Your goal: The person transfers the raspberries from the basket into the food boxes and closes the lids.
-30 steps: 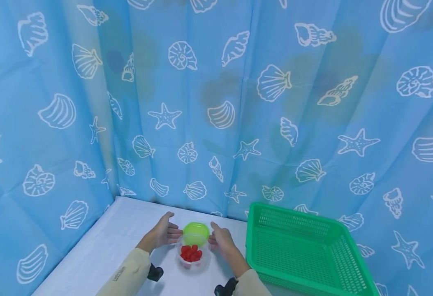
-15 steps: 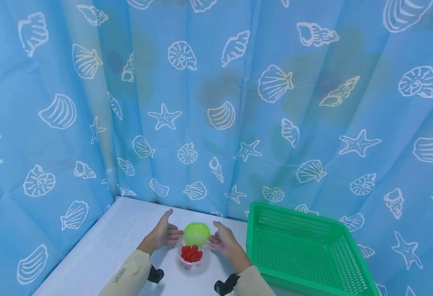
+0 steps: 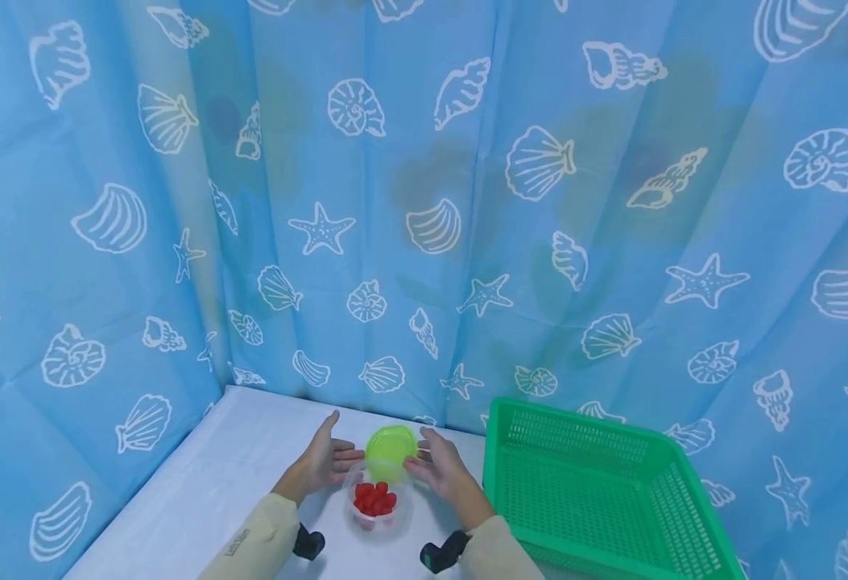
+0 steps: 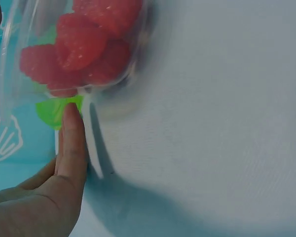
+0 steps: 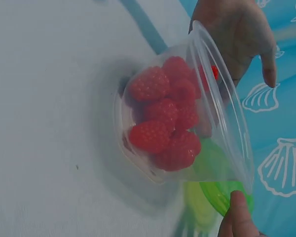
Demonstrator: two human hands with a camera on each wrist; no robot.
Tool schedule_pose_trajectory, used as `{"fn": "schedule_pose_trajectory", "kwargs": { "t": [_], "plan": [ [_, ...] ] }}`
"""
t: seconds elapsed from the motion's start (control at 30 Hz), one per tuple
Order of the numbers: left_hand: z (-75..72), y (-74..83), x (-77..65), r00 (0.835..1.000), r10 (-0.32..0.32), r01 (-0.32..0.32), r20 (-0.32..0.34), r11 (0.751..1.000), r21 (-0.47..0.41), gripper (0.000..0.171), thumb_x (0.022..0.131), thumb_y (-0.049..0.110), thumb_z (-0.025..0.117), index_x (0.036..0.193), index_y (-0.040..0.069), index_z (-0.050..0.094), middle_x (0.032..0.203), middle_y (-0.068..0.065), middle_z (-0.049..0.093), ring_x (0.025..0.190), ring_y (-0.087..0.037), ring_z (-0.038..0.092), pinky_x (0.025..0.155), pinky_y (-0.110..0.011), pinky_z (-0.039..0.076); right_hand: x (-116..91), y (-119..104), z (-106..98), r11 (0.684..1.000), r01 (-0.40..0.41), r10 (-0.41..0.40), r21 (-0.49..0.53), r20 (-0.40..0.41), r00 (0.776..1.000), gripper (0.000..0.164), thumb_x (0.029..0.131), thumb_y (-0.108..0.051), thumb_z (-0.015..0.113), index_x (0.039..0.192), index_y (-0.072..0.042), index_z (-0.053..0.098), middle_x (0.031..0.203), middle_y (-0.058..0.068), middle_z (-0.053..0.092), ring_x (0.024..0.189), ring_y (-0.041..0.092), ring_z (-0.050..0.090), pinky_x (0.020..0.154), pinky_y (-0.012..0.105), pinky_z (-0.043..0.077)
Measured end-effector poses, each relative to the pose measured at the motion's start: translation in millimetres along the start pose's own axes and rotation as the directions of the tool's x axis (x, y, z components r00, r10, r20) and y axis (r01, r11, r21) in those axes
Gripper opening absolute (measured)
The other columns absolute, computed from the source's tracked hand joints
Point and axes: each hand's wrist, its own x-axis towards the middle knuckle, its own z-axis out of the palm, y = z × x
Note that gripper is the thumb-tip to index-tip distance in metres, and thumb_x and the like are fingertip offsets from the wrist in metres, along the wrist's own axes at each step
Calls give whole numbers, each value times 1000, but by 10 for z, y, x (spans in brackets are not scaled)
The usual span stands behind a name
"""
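Observation:
A clear plastic bowl [image 3: 387, 524] stands on the white table with several raspberries [image 5: 160, 113] inside it. Just behind the bowl, a round lime-green lid [image 3: 391, 443] appears tilted, partly seen through the clear wall. My left hand [image 3: 322, 459] is at the left of bowl and lid, thumb up and fingers stretched toward the lid's left edge. On the other side my right hand [image 3: 441, 466] has its fingers extended at the lid's right edge. In the right wrist view, a fingertip [image 5: 238, 200] appears to touch the lid; whether the left fingers touch it, I cannot tell.
A large green perforated basket [image 3: 576, 491] stands at the right, close to my right forearm. Blue curtains [image 3: 395, 201] with white shell prints hang behind the table [image 3: 250, 419] and along its left side.
The lime-green lid has shifted slightly back and right and now looks more tilted. Both hands have moved slightly to the right. The bowl with raspberries stays in place.

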Motion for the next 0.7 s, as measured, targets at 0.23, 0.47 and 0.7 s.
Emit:
{"fn": "schedule_pose_trajectory", "kwargs": {
  "t": [0.23,0.47,0.7],
  "plan": [
    [22,-50,-15,999,-25,24,32,999,31,105,90,76,23,136,-18,39,122,-28,56,109,-36,57,85,-39,53,-33,-17,7,999,30,-30,-36,2,1000,60,102,-30,45,134,20,37,133,38,38,121,46,48,95,43,51],
    [12,-20,-45,1000,10,-10,26,1000,17,94,94,71,23,135,-10,47,114,-22,58,98,-29,61,83,-36,56,-43,-21,8,993,65,-65,-98,5,998,59,102,-32,45,132,19,42,127,32,48,113,40,55,93,41,53],
    [56,61,-33,965,237,-221,-115,965,140,45,101,33,52,120,-8,62,111,-18,66,96,-24,67,85,-34,57,-36,-8,17,922,254,-274,-293,-31,961,31,94,-13,61,117,9,64,119,19,63,111,31,61,93,39,53]
  ]
}}
